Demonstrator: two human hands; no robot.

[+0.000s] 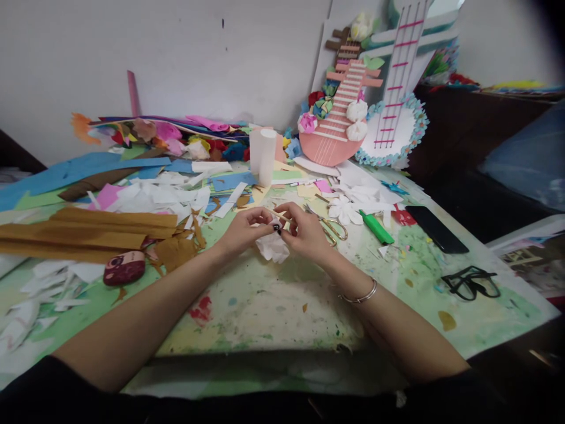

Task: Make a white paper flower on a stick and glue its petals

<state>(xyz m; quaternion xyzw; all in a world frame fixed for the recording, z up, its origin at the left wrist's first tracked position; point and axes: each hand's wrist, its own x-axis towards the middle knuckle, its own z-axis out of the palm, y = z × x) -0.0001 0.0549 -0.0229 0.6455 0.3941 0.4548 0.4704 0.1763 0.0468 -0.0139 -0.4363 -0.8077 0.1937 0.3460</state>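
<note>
Both my hands meet over the middle of the table, closed on a small white paper flower (pixel 273 247) whose ruffled petals hang below the fingers. My left hand (pixel 245 229) pinches the flower from the left side. In my right hand (pixel 304 232), the thumb and fingers close on the flower's upper part, with a thin pale stick (pixel 281 216) lying across between the fingertips. The fingers hide where the stick and the paper meet. Just beyond my right hand lie scissors (pixel 336 229) with gold handles, partly covered by that hand.
Brown crepe paper (pixel 88 232) and a dark red case (pixel 124 268) lie left. To the right are white paper petals (pixel 345 209), a green tube-like item (pixel 376 228), a black phone (pixel 436 228) and glasses (pixel 471 284). Paper guitars (pixel 335 150) and a white paper roll (pixel 267 158) stand behind.
</note>
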